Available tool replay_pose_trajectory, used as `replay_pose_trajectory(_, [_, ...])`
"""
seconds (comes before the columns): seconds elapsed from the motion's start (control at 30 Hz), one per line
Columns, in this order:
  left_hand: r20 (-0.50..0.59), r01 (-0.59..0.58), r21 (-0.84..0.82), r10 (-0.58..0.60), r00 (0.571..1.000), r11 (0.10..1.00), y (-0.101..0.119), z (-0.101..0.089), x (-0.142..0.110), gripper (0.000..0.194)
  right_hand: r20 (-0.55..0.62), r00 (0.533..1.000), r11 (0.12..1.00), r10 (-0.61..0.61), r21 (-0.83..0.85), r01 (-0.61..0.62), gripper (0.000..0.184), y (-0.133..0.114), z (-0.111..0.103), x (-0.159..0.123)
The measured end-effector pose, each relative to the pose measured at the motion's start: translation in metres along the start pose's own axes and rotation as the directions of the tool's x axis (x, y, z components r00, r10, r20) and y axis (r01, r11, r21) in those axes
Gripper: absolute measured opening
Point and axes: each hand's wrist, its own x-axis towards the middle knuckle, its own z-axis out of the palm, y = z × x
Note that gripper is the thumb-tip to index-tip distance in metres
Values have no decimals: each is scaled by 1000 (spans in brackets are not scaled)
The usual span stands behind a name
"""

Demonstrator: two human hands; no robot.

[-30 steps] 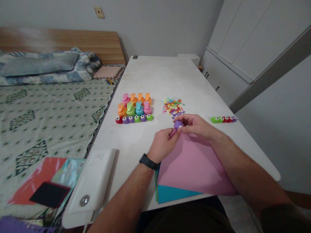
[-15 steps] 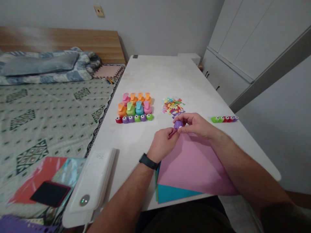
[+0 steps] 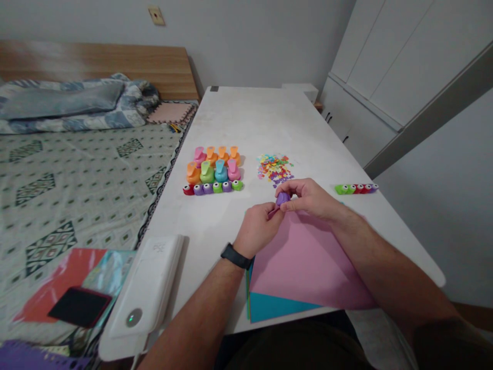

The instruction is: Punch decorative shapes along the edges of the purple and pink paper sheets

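Observation:
My right hand [image 3: 308, 196] is closed round a small purple craft punch [image 3: 283, 199], thumb below and fingers above. My left hand [image 3: 260, 226] pinches the far edge of a pink paper sheet [image 3: 304, 262], right beside the punch. That edge meets the punch; how far it goes in is hidden by my fingers. Under the pink sheet lies a blue sheet [image 3: 281, 307], with other coloured edges showing at its left. Just beyond my hands is a pile of small colourful paper cutouts [image 3: 274, 167], with purple ones at the near side.
Larger punches [image 3: 208, 172] stand in rows at the left, with a row of small punches [image 3: 217, 188] before them. Another short row of small punches [image 3: 356, 189] sits at the right. A white device [image 3: 148, 282] with a cable occupies the table's left edge, beside the bed [image 3: 88, 180].
The purple punch has turned slightly in my right hand, and its white part no longer shows. My left hand keeps its pinch on the pink paper.

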Motion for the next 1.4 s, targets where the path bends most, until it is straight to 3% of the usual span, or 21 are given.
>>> replay_pose_trajectory(0.5, [29,12,-48,-11,1000,999,-3,-1,1,44,-55,998,967,37,255,-22,40,3,-4,-5])
replay_pose_trajectory(0.83, [34,44,-145,-39,999,989,-3,-2,1,45,-49,995,953,92,295,-74,32,3,-7,-8])
replay_pose_trajectory(0.97, [42,50,-161,-44,998,986,-4,-2,1,44,-101,990,963,97,263,-68,28,8,-8,-6])
replay_pose_trajectory(1.4, [39,34,-104,-30,999,994,-5,-2,1,44,-172,962,956,213,238,-169,37,21,-19,11])
